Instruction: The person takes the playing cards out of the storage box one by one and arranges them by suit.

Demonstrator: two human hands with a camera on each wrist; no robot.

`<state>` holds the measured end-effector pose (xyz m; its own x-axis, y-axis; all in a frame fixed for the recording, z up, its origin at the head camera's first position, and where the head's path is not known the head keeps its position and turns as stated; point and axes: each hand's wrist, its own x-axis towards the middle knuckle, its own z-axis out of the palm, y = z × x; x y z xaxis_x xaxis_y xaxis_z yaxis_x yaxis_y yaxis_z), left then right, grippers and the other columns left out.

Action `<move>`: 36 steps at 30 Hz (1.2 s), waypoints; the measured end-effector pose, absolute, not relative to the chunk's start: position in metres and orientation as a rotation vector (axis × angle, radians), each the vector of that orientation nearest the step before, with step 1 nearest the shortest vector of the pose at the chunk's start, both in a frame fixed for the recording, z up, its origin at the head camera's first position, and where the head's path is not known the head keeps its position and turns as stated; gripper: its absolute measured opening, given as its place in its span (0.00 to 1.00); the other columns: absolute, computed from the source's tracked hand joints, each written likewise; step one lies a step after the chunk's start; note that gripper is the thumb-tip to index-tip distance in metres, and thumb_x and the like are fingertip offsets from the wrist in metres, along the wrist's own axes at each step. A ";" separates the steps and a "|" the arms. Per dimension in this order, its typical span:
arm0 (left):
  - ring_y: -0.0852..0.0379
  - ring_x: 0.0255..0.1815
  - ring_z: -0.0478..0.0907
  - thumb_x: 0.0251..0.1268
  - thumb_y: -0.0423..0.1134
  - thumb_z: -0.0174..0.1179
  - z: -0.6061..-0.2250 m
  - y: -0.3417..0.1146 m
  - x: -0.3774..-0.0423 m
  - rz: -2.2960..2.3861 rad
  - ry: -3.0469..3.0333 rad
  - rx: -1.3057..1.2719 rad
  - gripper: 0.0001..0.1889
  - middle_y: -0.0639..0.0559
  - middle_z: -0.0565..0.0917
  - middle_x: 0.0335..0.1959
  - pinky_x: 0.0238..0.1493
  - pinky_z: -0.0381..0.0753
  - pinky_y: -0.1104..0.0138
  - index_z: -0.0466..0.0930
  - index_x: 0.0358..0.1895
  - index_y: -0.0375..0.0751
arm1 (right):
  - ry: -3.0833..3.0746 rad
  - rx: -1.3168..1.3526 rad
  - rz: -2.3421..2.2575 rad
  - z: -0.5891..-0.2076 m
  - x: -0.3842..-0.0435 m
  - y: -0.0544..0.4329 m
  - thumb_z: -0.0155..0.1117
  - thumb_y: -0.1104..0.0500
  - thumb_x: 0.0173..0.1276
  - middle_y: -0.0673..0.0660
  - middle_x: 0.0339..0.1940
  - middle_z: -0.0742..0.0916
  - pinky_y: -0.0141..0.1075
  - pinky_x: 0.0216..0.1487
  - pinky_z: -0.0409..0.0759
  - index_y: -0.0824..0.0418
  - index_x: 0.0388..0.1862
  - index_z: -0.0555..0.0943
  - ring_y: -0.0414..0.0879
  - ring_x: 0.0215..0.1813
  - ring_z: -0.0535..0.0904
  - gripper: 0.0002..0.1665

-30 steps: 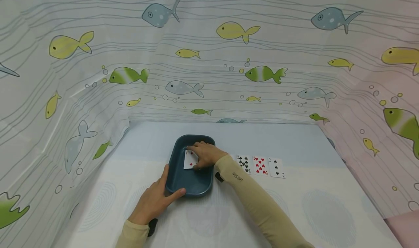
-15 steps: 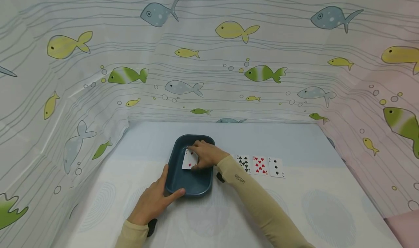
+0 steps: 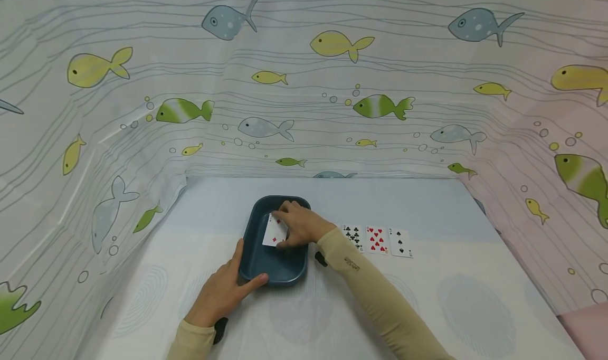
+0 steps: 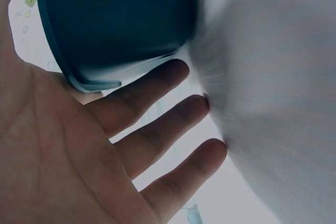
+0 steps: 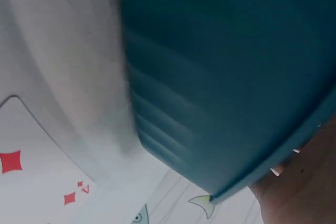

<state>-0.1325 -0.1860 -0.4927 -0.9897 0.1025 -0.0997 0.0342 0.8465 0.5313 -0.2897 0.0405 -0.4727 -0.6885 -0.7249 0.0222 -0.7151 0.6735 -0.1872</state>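
Note:
A dark blue tray point(image 3: 280, 269) with rounded corners stands on the cloth-covered table. Inside it, my right hand point(image 3: 303, 225) pinches a white playing card point(image 3: 272, 234) with red diamonds between thumb and fingers at its far and near edges. The hand covers the card's right part. My left hand point(image 3: 217, 295) rests against the tray's near left corner, thumb on the near rim and fingers along the left side. In the left wrist view its three extended fingers point(image 4: 157, 135) lie beside the tray wall, tips at the cloth.
Right of the tray, a nine of clubs point(image 3: 352, 236), a hearts card point(image 3: 377, 239) and a spades card point(image 3: 401, 242) lie face up in a row. The right wrist view shows a diamonds card point(image 5: 31, 182) outside the tray. Fish-patterned sheets point(image 3: 304, 112) wall in the table.
My right hand has shifted the diamonds card slightly left inside the tray, and the card has turned a little. The left hand and the tray stay put.

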 end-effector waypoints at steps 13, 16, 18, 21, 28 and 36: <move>0.30 0.70 0.68 0.61 0.78 0.52 -0.492 -0.185 -0.131 0.830 2.906 0.110 0.60 0.30 0.64 0.75 0.62 0.70 0.36 0.36 0.84 0.46 | 2.831 -1.291 -0.310 -0.456 -0.277 0.048 0.75 0.34 0.56 0.54 0.66 0.74 0.36 0.56 0.76 0.52 0.76 0.69 0.45 0.59 0.70 0.52; 0.31 0.70 0.69 0.61 0.78 0.52 -0.492 -0.185 -0.131 0.835 2.906 0.115 0.60 0.30 0.64 0.75 0.62 0.70 0.37 0.35 0.84 0.46 | 2.827 -1.284 -0.322 -0.452 -0.273 0.051 0.75 0.34 0.56 0.54 0.66 0.74 0.35 0.57 0.76 0.51 0.76 0.69 0.45 0.60 0.69 0.53; 0.31 0.70 0.69 0.62 0.77 0.53 -0.492 -0.185 -0.131 0.837 2.907 0.118 0.59 0.30 0.64 0.75 0.62 0.70 0.37 0.36 0.84 0.46 | 2.826 -1.281 -0.340 -0.450 -0.270 0.054 0.75 0.34 0.56 0.54 0.66 0.74 0.35 0.58 0.76 0.52 0.76 0.69 0.45 0.60 0.70 0.53; 0.31 0.70 0.68 0.62 0.77 0.53 -0.491 -0.185 -0.131 0.841 2.908 0.122 0.59 0.30 0.64 0.75 0.63 0.69 0.38 0.36 0.84 0.45 | 2.821 -1.272 -0.381 -0.447 -0.266 0.059 0.75 0.34 0.56 0.54 0.65 0.74 0.36 0.60 0.76 0.52 0.77 0.69 0.45 0.61 0.70 0.53; 0.31 0.71 0.67 0.63 0.75 0.55 -0.491 -0.185 -0.132 0.843 2.907 0.124 0.59 0.29 0.63 0.75 0.64 0.69 0.38 0.35 0.84 0.45 | 2.816 -1.255 -0.450 -0.444 -0.259 0.072 0.74 0.34 0.56 0.54 0.65 0.74 0.37 0.62 0.75 0.53 0.77 0.68 0.45 0.61 0.72 0.53; 0.31 0.71 0.68 0.63 0.74 0.56 -0.493 -0.185 -0.132 0.835 2.909 0.118 0.59 0.30 0.63 0.75 0.63 0.69 0.38 0.36 0.84 0.45 | 2.824 -1.223 -0.467 -0.443 -0.252 0.086 0.74 0.35 0.57 0.54 0.66 0.74 0.39 0.63 0.75 0.52 0.77 0.68 0.45 0.62 0.71 0.52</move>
<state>-0.1321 -0.1851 -0.4931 -0.9907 0.1055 -0.0863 0.0437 0.8453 0.5324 -0.2518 0.0860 -0.4431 -0.6911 -0.7168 0.0919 -0.7082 0.6465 -0.2836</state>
